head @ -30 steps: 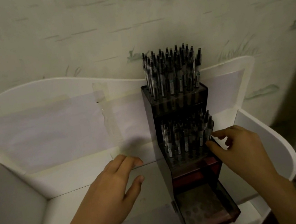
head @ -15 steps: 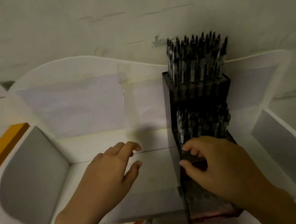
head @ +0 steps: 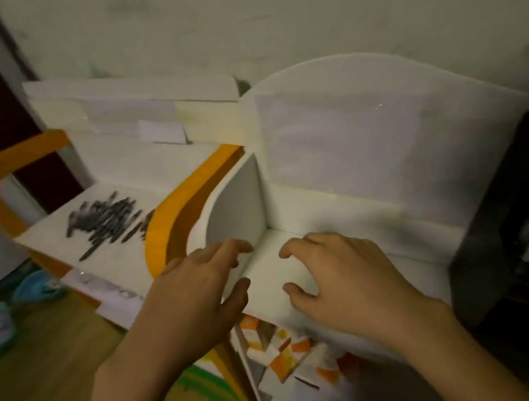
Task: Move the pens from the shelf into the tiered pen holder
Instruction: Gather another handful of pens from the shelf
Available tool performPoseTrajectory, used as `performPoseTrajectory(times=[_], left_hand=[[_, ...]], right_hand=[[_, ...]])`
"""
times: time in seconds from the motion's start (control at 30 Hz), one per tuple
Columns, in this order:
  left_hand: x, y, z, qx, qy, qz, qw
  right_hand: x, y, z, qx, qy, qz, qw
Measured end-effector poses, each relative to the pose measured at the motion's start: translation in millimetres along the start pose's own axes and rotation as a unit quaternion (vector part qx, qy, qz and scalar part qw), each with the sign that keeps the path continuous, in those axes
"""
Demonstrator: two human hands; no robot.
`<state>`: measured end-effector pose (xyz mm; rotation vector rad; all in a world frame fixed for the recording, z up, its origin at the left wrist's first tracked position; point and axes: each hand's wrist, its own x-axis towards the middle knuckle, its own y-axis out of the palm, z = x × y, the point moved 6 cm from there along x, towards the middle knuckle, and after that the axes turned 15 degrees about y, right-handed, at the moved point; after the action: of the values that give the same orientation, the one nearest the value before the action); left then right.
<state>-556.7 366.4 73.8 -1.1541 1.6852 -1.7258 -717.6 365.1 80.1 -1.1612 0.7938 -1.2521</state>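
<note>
Your left hand (head: 198, 292) and right hand (head: 344, 274) are both spread and empty. The pens (head: 105, 222) lie loose on the shelf (head: 53, 230) at far left; the tiered pen holder (head: 523, 221) stands at right. Next step, likely: reach left and gather pens.

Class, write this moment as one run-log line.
left hand: open, empty | right hand: open, empty | loose pens: on orange-edged shelf | pen holder: far right

A loose heap of dark pens (head: 105, 222) lies near the left edge of the white, orange-trimmed shelf board (head: 119, 258).
</note>
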Motion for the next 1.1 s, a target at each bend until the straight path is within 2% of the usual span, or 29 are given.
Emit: performPoseTrajectory(times=[0.3,0.57,0.87,1.1], left_hand=[[-99,-36,155,0.014,-0.057,-0.007,0.998],[-139,-63,313,0.002,-0.038,0.016,0.999],[-88,-29,442,-0.027,0.018,0.031,0.999],[-10,13,494,-0.074,0.059,0.06,0.994]], right_hand=[[65,56,165,0.006,-0.063,-0.009,0.998],[144,114,278,-0.002,-0.02,-0.016,1.0],[233,173,295,-0.006,0.076,-0.006,0.997],[302,221,272,-0.003,0.148,0.023,0.989]])
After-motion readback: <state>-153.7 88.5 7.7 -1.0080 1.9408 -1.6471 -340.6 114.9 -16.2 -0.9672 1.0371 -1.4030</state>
